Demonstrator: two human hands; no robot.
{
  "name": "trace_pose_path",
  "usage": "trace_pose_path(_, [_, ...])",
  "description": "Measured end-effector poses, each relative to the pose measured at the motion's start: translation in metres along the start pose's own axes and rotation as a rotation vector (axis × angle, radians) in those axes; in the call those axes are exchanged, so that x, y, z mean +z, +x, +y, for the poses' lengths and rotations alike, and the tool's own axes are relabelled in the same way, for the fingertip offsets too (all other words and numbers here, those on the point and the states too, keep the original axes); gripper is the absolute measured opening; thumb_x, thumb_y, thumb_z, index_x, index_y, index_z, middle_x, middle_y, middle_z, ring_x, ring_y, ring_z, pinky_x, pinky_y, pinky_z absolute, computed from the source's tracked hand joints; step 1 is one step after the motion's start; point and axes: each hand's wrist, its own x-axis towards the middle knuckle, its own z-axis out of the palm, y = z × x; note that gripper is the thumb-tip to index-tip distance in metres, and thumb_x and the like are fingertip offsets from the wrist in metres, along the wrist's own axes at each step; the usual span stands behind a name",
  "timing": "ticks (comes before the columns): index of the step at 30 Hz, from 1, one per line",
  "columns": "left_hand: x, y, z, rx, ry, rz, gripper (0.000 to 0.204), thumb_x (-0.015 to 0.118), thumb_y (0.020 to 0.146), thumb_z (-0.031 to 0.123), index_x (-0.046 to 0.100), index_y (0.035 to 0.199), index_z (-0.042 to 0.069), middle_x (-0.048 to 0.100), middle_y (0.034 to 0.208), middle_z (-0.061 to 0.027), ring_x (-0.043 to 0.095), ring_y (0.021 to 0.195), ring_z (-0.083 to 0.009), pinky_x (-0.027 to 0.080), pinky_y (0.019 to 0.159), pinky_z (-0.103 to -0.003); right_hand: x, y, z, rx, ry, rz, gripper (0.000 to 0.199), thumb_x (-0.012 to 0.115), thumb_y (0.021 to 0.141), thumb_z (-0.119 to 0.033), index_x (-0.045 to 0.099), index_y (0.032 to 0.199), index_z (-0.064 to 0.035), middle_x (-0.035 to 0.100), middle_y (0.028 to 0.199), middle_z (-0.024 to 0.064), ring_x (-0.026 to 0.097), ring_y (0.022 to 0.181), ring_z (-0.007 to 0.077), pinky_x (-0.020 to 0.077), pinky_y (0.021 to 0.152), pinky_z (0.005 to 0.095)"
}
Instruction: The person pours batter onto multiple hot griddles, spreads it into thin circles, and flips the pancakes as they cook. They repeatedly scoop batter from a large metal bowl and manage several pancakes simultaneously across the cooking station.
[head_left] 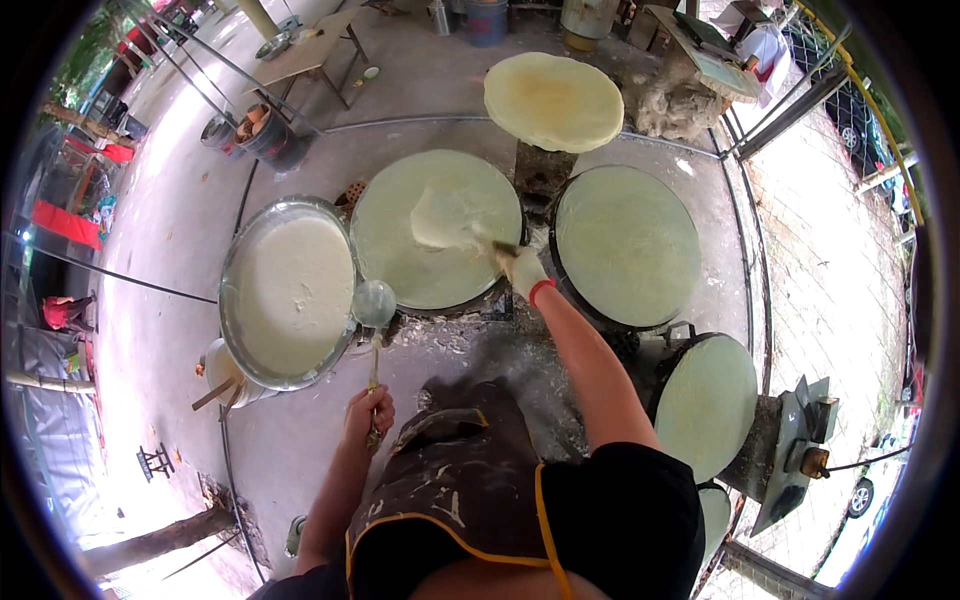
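My left hand [370, 412] is wrapped round the handle of a ladle [374, 303]. The ladle's bowl hangs by the right rim of a wide metal basin [232, 300] of pale batter [292, 290]. Over the right part of a round griddle [395, 200], my right hand [524, 272], in a white glove with a red band at the wrist, grips a spreader [492, 241], partly blurred. Its end touches a thick patch of wet batter [436, 218] on the griddle, where a thin pale-green layer covers the surface.
A second coated griddle [628, 245] stands to the right, a third [708, 405] nearer me. A large round flatbread [553, 100] lies at the far side. A bucket with sticks [228, 378] sits beside the basin. Dark buckets [270, 138] and a table [305, 50] stand far left.
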Motion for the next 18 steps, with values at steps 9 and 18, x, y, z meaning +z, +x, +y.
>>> trace_pose_path(9, [0.022,0.077,0.021,0.233,0.642,0.136,0.011,0.051,0.084,0.015,0.045,0.085,0.006,0.042,0.058,-0.003,0.038,0.035,-0.012,0.03,0.032,-0.027,0.031,-0.097,0.019,0.416,0.34,0.168,0.024,0.06,0.087,-0.028,0.061,0.094,-0.0053,0.051,0.062,-0.0011,0.042,0.047,0.0083,0.0297,0.041,0.0226])
trace_pose_path(18, [-0.002,0.049,0.086,0.002,0.291,-0.321,0.011,0.052,0.086,0.012,0.049,0.09,0.003,0.041,0.059,-0.0006,0.036,0.037,-0.0087,0.029,0.033,-0.025,0.137,-0.181,-0.064,0.432,0.552,0.383,0.024,0.06,0.087,-0.026,0.061,0.102,-0.0069,0.053,0.064,0.0,0.044,0.047,0.0083,0.0307,0.037,0.0226])
